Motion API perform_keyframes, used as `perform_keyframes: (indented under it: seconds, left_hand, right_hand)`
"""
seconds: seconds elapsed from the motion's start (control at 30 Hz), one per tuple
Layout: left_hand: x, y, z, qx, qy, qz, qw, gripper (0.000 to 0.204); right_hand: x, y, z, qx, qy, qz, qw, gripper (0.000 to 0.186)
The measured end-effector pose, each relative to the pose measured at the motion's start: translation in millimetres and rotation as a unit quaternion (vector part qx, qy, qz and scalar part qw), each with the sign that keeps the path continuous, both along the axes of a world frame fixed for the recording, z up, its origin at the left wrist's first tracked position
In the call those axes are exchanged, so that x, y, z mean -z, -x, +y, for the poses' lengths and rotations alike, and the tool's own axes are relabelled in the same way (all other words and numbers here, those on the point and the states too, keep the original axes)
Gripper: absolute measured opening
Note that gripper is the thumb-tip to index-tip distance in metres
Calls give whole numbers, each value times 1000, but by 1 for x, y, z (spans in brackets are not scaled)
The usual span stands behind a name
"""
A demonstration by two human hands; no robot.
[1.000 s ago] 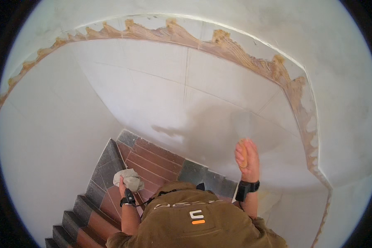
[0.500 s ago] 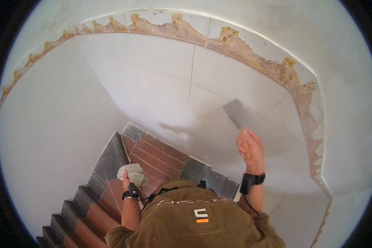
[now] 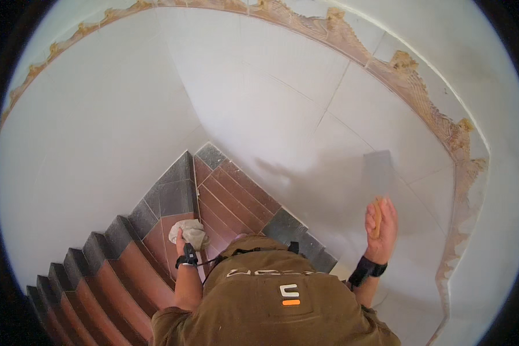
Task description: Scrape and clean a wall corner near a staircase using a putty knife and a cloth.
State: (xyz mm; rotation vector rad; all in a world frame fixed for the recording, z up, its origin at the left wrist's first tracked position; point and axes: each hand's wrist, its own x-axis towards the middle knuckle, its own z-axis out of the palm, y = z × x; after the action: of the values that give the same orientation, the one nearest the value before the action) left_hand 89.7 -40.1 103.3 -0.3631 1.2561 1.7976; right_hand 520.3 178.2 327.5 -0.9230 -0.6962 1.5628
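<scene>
Wrapping around a wooden handle, the fingers of the right hand hold a putty knife, right of the frame's middle. Its gray blade points up over white wall tiles; I cannot tell if they touch. The left hand grips a crumpled rag, lower left, above red floor tiles. A flat blade and soft push should avoid scratches.

The person wears a brown top bearing a white-and-orange emblem, black wristbands, and a dark left-wrist cable.
</scene>
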Motion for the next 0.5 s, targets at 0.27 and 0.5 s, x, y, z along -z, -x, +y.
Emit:
perform_keyframes:
  seconds: [0.27, 0.5]
  left_hand:
    - [16, 3, -1, 3, 42, -22, 999, 46]
    - [11, -4, -8, -2, -83, -79, 993, 51]
  right_hand:
    - [-4, 50, 9, 18, 32, -7, 999, 38]
    - [-1, 5, -13, 13, -7, 19, 1000, 15]
